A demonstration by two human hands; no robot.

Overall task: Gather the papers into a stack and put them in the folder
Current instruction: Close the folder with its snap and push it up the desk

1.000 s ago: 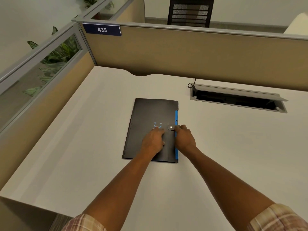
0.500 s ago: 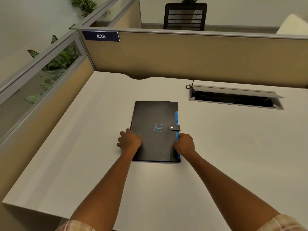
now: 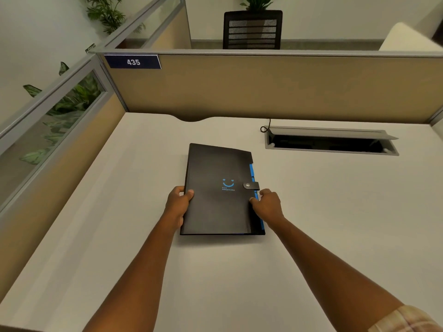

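- The black folder (image 3: pixel 215 200) lies closed in the middle of the white desk (image 3: pixel 119 236), its snap tab (image 3: pixel 251 185) fastened over blue edges on the right side.
- The left hand (image 3: pixel 178 206) grips the folder's left edge, thumb on the cover.
- The right hand (image 3: pixel 267 204) grasps the right edge just below the tab.
- No loose papers show on the desk.
- Well to the right and farther back, a cable tray (image 3: pixel 330 141) sits open in the desk, a dark cable (image 3: pixel 266 127) looped at its left corner.
- A tan partition (image 3: pixel 263 87) closes off the far side, with a sign reading 435 (image 3: pixel 133 61).
- Beyond it stands a black chair (image 3: pixel 253 29); plants (image 3: pixel 69 99) show through the glass on the left.
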